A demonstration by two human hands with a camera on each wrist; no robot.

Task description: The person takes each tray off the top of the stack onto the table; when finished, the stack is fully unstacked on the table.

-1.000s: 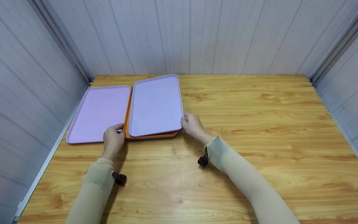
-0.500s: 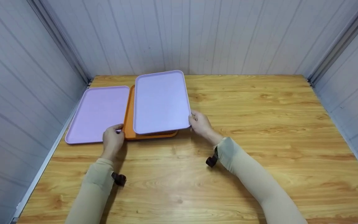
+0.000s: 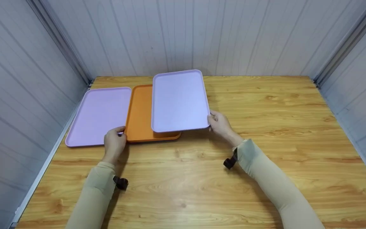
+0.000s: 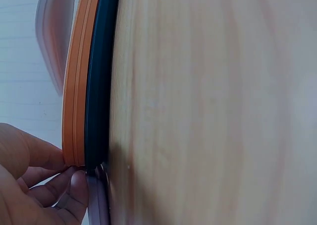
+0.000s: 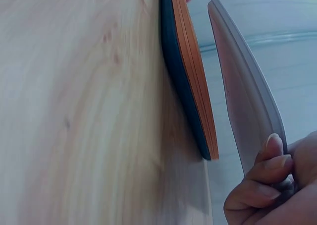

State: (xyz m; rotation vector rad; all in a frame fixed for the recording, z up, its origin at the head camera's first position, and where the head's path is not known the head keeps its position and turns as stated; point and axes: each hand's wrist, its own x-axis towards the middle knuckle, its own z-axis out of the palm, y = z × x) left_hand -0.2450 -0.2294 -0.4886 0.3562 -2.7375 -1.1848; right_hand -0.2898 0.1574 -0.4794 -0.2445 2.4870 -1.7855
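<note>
My right hand [image 3: 220, 123] grips the near right corner of a lilac tray [image 3: 180, 100]. That tray is raised and tilted, with its left part over an orange tray [image 3: 139, 109]; the right wrist view shows a gap between them. In the left wrist view, the orange edge [image 4: 75, 96] has lines along it like stacked rims, and a dark teal tray [image 4: 100, 86] lies beneath. My left hand [image 3: 115, 143] pinches the near left corner of this stack, beside a second lilac tray [image 3: 102, 114] lying flat on the left.
A wood-grain table [image 3: 186, 181] carries the trays. Panelled walls [image 3: 233, 38] close it in at the back and both sides. A small black camera [image 3: 230, 163] sits at the right wrist, another black camera [image 3: 121, 183] at the left.
My right hand has moved right, carrying the raised lilac tray with it, so more of the orange tray shows. My left hand has stayed at the stack's corner.
</note>
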